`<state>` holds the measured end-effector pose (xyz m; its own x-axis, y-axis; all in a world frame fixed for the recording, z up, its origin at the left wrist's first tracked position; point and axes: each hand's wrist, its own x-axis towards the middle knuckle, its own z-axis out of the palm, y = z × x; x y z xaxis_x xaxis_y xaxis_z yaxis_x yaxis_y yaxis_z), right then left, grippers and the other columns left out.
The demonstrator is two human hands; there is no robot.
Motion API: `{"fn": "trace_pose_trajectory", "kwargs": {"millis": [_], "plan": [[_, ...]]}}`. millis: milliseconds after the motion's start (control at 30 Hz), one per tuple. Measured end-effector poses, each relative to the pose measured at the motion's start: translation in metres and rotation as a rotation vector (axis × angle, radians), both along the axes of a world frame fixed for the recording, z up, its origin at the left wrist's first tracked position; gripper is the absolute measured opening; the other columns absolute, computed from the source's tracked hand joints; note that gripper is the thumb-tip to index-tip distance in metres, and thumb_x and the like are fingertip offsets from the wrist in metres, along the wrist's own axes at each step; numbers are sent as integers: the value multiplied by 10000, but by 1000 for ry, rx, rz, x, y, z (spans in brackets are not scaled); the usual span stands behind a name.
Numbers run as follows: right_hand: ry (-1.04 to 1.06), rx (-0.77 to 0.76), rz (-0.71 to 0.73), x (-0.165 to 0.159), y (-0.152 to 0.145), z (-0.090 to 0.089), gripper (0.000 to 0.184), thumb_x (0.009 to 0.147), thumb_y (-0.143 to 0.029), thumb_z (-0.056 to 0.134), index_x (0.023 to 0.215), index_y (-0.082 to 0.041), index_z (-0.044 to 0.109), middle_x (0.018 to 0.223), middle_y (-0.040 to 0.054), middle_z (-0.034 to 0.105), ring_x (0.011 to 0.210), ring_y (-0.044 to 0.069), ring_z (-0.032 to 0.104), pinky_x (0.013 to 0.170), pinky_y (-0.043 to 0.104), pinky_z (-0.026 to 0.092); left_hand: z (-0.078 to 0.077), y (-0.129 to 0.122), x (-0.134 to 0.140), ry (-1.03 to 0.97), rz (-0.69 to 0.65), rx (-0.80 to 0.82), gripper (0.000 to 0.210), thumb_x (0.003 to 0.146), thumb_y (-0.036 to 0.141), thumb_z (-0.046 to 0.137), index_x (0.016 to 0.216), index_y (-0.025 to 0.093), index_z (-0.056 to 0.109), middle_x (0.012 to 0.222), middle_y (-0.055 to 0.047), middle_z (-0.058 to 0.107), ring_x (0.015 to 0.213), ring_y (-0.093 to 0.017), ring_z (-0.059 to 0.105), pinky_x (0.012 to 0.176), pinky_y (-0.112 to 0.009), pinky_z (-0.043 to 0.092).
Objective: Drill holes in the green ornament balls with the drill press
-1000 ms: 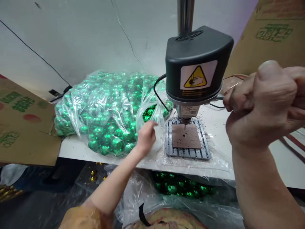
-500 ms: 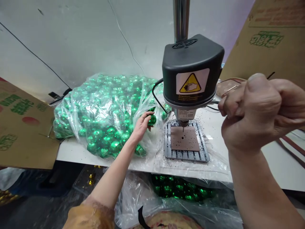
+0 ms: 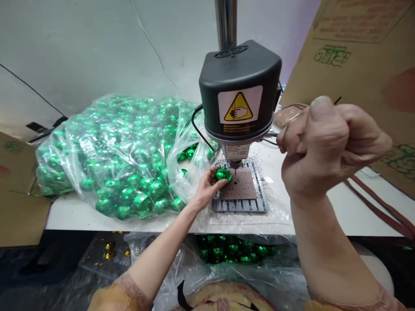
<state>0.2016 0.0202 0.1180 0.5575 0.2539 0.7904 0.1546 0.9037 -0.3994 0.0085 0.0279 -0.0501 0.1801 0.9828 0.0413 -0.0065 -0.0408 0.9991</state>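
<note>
A shiny green faceted ball (image 3: 223, 174) is pinched between the thumb and fingers of my left hand (image 3: 209, 185). It is held over the left part of a brown board (image 3: 246, 190), just left of the thin bit (image 3: 235, 171) of a black bench drill press (image 3: 240, 82). The board has a dark hole and lies on a grey slotted base plate (image 3: 262, 203). My right hand (image 3: 324, 147) is closed in a fist at the drill's right side, around the end of its feed lever (image 3: 272, 134); most of the lever is hidden by the fingers.
A large clear plastic bag (image 3: 110, 147) of green balls lies open to the left. Below the table edge, another bag holds green balls (image 3: 233, 249). Cardboard boxes stand at left (image 3: 19, 194) and right (image 3: 366, 56). Dark shavings litter the white table (image 3: 78, 214).
My left hand has carried the green ball from the bag's mouth rightward to beside the drill bit. My right hand keeps its grip on the lever. The whole view has shifted slightly.
</note>
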Motion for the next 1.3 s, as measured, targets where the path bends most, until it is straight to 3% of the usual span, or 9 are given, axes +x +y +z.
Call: {"fn": "trace_pose_trajectory", "kwargs": {"millis": [133, 367, 700, 1067, 1300], "plan": [[-10, -24, -15, -2, -4, 1, 505, 910, -239, 647, 579, -201, 267, 478, -63, 267, 434, 55, 334, 485, 302, 233, -3, 1, 3, 64, -44, 51, 657, 794, 562, 871, 1291, 208, 625, 1141, -95, 747, 1055, -263, 716, 920, -410, 594], [-10, -8, 29, -4, -5, 1, 487, 916, -208, 620, 584, -189, 264, 492, -60, 275, 449, 41, 335, 502, 287, 258, -7, -1, 12, 193, -19, 114, 647, 751, 549, 906, 1258, 222, 670, 1017, -51, 729, 804, -200, 663, 708, -338, 568], [-29, 32, 43, -2, 0, 0, 551, 909, -200, 629, 567, -182, 197, 480, -57, 250, 445, 41, 316, 490, 302, 237, -10, -7, 26, 422, 73, 310, 586, 731, 451, 942, 1241, 252, 734, 1092, -79, 701, 1009, -276, 641, 954, -449, 549], [-79, -14, 11, -1, -10, -6, 542, 956, -176, 584, 600, -171, 176, 528, -55, 252, 472, 14, 341, 516, 260, 257, -3, -10, 29, 612, 57, 346, 542, 785, 366, 909, 1266, 255, 686, 1087, -62, 681, 1032, -277, 637, 965, -437, 538], [-124, 17, 6, 5, -11, -26, 502, 969, -296, 580, 647, -193, 208, 557, -53, 273, 484, 46, 349, 510, 278, 330, -2, -11, 28, 614, 46, 344, 522, 793, 370, 901, 1253, 255, 684, 1099, -62, 692, 1047, -275, 638, 953, -419, 538]]}}
